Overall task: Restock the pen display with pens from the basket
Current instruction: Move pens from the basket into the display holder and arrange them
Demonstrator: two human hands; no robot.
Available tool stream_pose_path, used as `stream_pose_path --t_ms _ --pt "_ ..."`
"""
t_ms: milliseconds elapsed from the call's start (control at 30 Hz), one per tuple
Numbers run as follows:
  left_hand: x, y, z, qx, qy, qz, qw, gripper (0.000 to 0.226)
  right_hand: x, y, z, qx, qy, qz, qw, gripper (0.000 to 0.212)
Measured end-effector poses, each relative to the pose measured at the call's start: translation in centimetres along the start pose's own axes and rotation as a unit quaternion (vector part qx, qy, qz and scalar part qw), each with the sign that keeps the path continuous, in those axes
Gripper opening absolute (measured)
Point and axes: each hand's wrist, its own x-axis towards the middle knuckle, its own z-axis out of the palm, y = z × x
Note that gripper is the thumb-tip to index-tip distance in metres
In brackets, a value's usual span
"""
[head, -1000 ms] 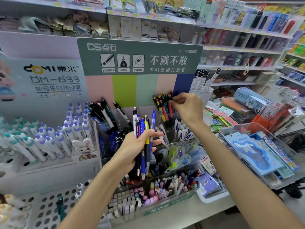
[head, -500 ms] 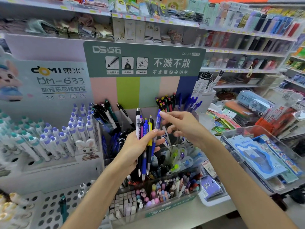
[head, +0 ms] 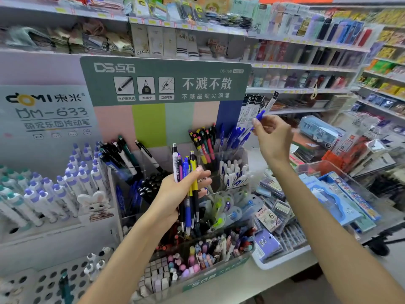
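My right hand [head: 274, 137] pinches one blue pen [head: 258, 119] right of the middle of the frame, just above the blue pens [head: 235, 137] in the clear display cup [head: 230, 154]. My left hand [head: 175, 194] grips a bunch of pens [head: 186, 185] at the middle. I see no basket. If I poke in crooked, the packed pens could tip out, or my bunch could slip.

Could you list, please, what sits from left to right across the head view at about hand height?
Purple-capped pens → rabbit figure → black pens → left hand gripping a bunch of pens → right hand pinching a blue pen → clear bin.
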Motion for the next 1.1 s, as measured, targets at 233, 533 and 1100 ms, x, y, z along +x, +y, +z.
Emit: stream_pose_path --t_ms 233,533,1100 --pt "-0.5 0.0 -0.2 0.018 0.009 -0.015 1.000 0.014 -0.2 0.7 2.4 -0.163 -0.123 0.050 0.978 0.032" --pt "-0.7 0.7 -0.8 0.022 0.015 -0.008 1.000 0.021 -1.6 -0.4 2.4 -0.263 -0.076 0.001 0.962 0.041" --pt "-0.4 1.0 -0.7 -0.002 -0.013 0.026 1.000 0.016 -3.5 -4.7 0.6 0.113 -0.071 0.049 0.990 0.012"
